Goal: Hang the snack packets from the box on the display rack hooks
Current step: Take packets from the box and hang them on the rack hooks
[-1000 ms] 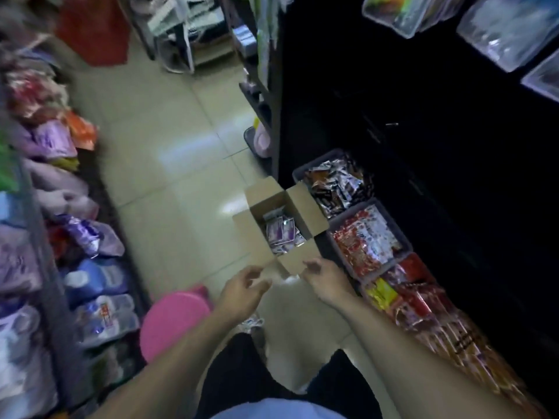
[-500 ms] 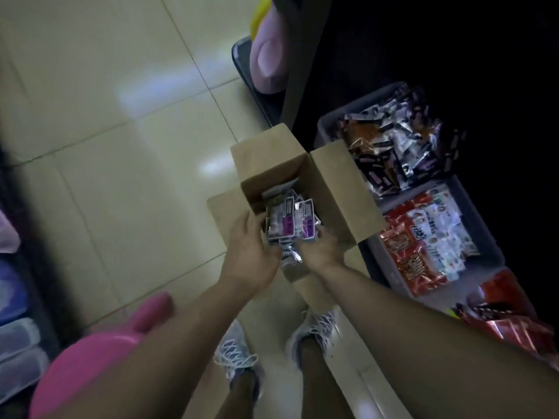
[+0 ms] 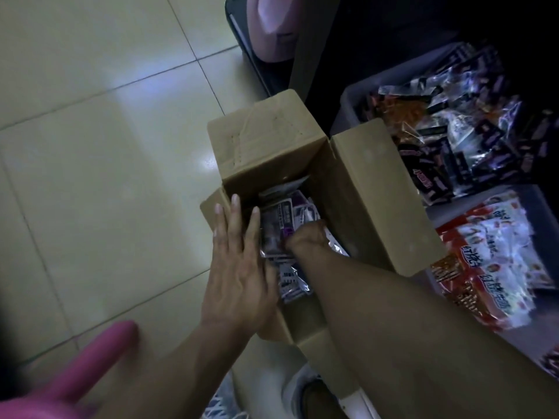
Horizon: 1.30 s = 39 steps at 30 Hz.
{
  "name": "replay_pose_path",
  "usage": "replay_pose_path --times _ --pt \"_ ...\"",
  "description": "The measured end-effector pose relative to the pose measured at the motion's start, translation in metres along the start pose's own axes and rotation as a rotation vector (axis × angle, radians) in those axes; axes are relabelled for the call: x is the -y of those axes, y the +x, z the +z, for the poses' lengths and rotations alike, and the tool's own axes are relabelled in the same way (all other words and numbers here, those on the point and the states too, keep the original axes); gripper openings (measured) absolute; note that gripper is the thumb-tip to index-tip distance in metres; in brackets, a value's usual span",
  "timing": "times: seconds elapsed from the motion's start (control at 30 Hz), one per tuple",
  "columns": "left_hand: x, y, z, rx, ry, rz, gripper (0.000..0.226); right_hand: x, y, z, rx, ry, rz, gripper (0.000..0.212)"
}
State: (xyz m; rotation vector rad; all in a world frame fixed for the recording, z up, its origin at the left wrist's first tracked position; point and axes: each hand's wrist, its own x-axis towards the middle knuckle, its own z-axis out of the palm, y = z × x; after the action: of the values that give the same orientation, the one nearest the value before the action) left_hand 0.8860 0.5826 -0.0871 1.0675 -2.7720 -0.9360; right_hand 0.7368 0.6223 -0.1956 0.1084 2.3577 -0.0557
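An open brown cardboard box [image 3: 357, 189] stands on the tiled floor, its flaps folded out. Inside lie several purple and silver snack packets [image 3: 287, 219]. My left hand [image 3: 239, 261] is at the box's left wall with its fingers straight, touching the packets' left edge. My right hand [image 3: 305, 234] reaches down into the box with fingers curled around a stack of packets; its fingertips are hidden among them. No display rack hooks are in view.
Right of the box stand grey bins, one with dark snack packets [image 3: 462, 131], one with red and white packets [image 3: 499, 261]. A pink stool [image 3: 75, 379] sits at the lower left. My shoes [image 3: 302, 394] are below the box. A dark shelf base lies at the top.
The view has dropped and closed in on the box. Both hands have moved from its near edge into it, and my right hand has sunk deeper among the packets.
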Motion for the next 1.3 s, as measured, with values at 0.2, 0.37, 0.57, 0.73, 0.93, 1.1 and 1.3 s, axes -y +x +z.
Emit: replay_pose_path --times 0.2,0.37,0.57,0.73,0.93,1.1,1.3 --pt "0.000 0.000 -0.002 0.042 0.005 -0.004 0.084 -0.011 0.000 -0.014 0.077 -0.108 -0.102 0.050" --pt "-0.003 0.000 -0.010 0.114 0.034 -0.017 0.085 -0.017 -0.045 -0.027 -0.146 -0.273 -0.390 0.032" --pt "-0.003 0.005 -0.036 0.314 0.050 -0.047 0.100 -0.039 -0.098 -0.075 -0.069 0.055 -0.494 0.027" --pt "-0.016 0.020 -0.084 0.358 -0.256 -0.057 0.136 -0.076 -0.145 -0.150 -0.025 0.267 -0.694 0.028" --pt "-0.045 0.034 -0.138 0.655 -0.389 0.188 0.127 -0.082 -0.182 -0.234 0.464 0.492 -0.828 0.035" --pt "-0.035 0.008 -0.131 0.605 -0.615 -0.049 0.043 -0.055 -0.169 -0.219 0.603 0.609 -0.698 0.034" --pt "0.014 -0.015 -0.124 0.226 -0.715 -0.453 0.036 -0.036 -0.078 -0.128 0.159 0.210 -0.515 0.029"
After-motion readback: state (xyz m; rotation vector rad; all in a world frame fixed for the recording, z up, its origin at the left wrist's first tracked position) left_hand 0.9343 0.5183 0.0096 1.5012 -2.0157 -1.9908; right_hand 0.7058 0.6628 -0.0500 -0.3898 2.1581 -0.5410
